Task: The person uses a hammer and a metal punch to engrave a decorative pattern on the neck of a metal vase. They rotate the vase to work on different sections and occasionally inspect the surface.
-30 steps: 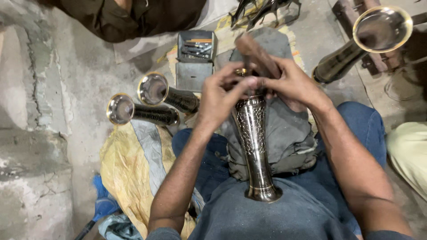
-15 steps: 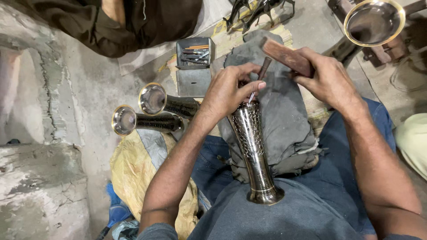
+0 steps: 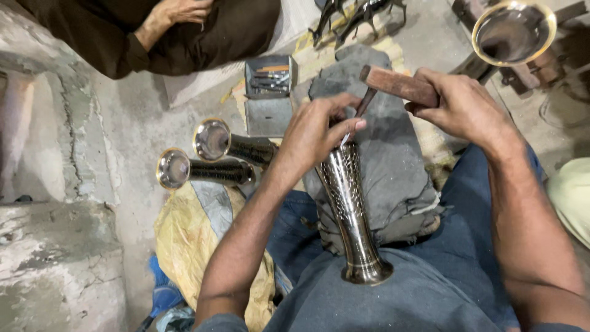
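Observation:
A tall engraved metal vase [image 3: 351,209] lies on a grey cloth cushion [image 3: 387,154] over my lap, its foot toward me. My left hand [image 3: 319,132] rests on the vase's upper end and pinches a thin chisel [image 3: 362,106] against the metal. My right hand [image 3: 461,107] grips a wooden mallet block [image 3: 396,85], held just above the chisel's top. The vase's mouth is hidden under my left hand.
Two more metal vases [image 3: 212,157] lie on the concrete floor to the left. An open grey tool box [image 3: 270,92] sits beyond them. Another vase [image 3: 513,34] stands at top right. A person in dark clothes [image 3: 184,27] sits across. Yellow cloth [image 3: 190,240] lies beside my leg.
My right hand has pulled away to the right with the mallet, then lowered it back toward the chisel. My left hand stays on the vase with the chisel.

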